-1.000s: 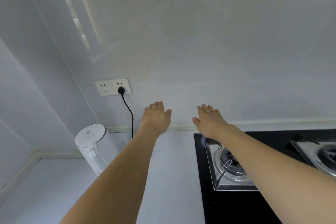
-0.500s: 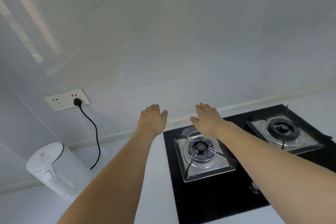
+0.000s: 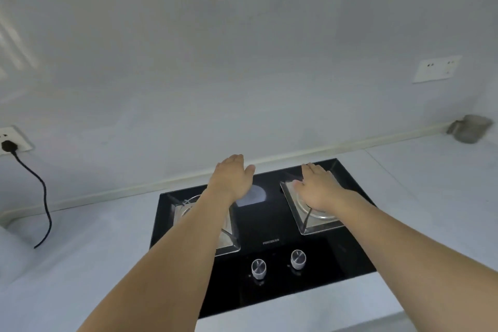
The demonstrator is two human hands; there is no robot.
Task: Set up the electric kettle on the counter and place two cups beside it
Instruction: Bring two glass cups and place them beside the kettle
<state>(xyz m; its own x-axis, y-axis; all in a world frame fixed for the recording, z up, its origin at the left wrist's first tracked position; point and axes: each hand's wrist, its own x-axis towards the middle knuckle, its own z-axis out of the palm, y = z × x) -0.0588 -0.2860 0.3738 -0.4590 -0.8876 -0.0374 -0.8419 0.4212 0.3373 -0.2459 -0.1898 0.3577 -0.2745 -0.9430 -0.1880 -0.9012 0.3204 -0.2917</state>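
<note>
Head view: your left hand (image 3: 231,179) and right hand (image 3: 315,191) hovered flat, fingers extended, empty, over the stove (image 3: 262,234); kettle unseen.

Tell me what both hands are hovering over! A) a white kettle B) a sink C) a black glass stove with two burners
C: the left hand and right hand are spread flat, empty, above the black glass stove with two metal burners.
</note>
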